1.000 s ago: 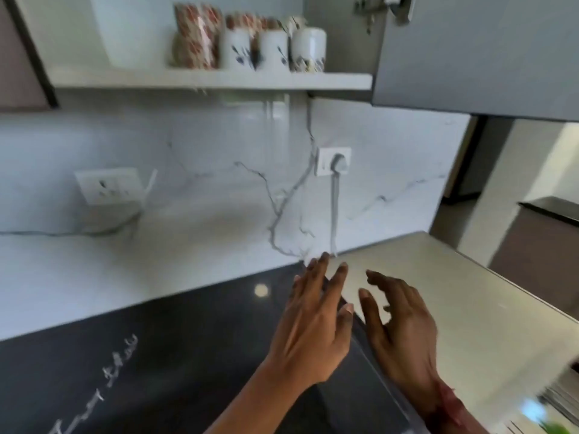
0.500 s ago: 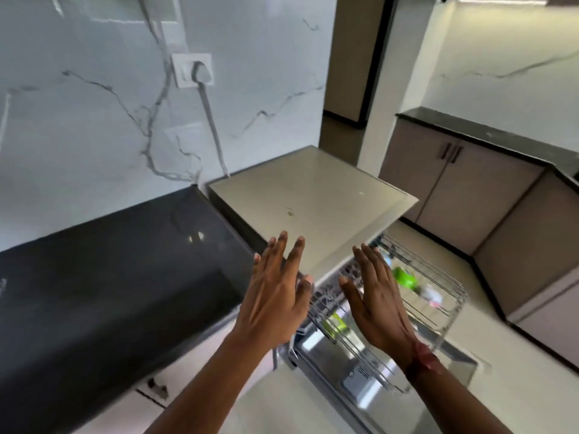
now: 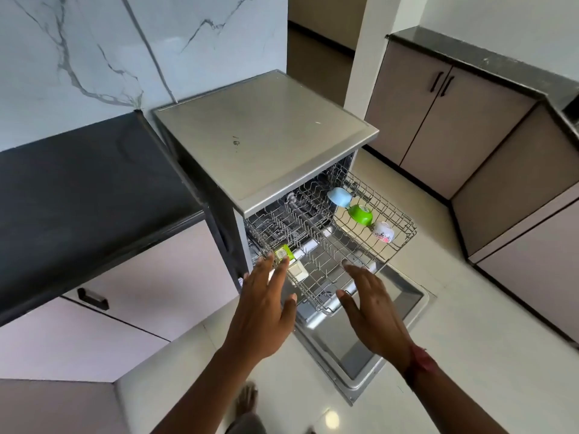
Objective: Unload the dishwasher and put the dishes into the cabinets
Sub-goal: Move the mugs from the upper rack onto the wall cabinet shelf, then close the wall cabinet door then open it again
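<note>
Both hands hang in the air in front of the open dishwasher (image 3: 266, 145), fingers spread and palms down, gripping nothing. The left hand (image 3: 266, 311) is over the near left corner of the pulled-out upper rack (image 3: 398, 242), its fingertips close to a small green cup (image 3: 283, 253) that sits in that corner; whether they touch it cannot be told. The right hand (image 3: 372, 311) is over the near edge of the same rack, above the lowered dishwasher door (image 3: 360, 349), with a red thread at its wrist.

3 more dishes lie well apart from both hands, along the far right side of the rack: a blue bowl (image 3: 340, 196) nearest the machine, a green bowl (image 3: 360, 214) just beside it, and a white cup with a red pattern (image 3: 383, 232) toward the outer corner. All 3 are tipped on their sides or upside down. Bare wire prongs fill the rack between the hands and these dishes.

A black counter (image 3: 87, 189) adjoins the dishwasher on the left, with pale cabinet doors (image 3: 141, 292) below it. More cabinets (image 3: 438, 120) with black handles stand across the white tiled floor (image 3: 470, 308) on the right. A bare foot (image 3: 246, 399) shows at the bottom edge.
</note>
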{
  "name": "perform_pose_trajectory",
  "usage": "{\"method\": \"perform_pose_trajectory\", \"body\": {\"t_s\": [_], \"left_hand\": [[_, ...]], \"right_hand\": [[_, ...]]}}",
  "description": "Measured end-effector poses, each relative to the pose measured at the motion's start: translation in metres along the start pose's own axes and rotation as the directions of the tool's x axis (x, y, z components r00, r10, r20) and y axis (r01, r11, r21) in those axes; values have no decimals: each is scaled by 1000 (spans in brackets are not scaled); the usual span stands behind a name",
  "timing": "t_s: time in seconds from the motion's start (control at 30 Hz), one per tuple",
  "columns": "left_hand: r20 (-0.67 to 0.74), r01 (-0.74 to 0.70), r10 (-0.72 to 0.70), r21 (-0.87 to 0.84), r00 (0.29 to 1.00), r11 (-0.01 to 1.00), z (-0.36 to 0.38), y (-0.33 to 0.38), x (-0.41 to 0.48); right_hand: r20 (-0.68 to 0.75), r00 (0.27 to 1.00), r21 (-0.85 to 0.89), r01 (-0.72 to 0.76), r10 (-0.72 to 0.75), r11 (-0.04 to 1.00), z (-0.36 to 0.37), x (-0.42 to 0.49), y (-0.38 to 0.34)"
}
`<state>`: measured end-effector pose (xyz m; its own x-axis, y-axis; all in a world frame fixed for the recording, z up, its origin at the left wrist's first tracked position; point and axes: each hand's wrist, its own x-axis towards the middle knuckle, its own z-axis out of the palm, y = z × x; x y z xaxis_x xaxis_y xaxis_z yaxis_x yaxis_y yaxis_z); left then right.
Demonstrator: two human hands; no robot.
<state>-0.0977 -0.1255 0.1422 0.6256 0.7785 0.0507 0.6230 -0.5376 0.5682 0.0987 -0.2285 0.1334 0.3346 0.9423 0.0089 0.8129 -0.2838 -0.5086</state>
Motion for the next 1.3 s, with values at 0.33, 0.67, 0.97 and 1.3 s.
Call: {"method": "perform_pose_trajectory", "body": {"t_s": [0.33, 0.67, 0.97, 1.3], "left_hand": [[54, -23, 26, -60, 998, 998, 26, 4, 79], [-48, -21, 17, -87, 999, 996, 11, 35, 126], [-350, -182, 184, 40, 919, 983, -67, 99, 112], [-527, -116, 523, 621, 670, 775, -288, 187, 141]], "right_hand": [[-9, 999, 84, -34, 35, 996, 22, 38, 21], [-152, 988, 144, -12, 34, 990, -14, 90, 15], [-341, 887, 248, 404, -311, 881, -102, 124, -59], [-653, 624, 362, 755, -430, 546, -269, 197, -236]]}}
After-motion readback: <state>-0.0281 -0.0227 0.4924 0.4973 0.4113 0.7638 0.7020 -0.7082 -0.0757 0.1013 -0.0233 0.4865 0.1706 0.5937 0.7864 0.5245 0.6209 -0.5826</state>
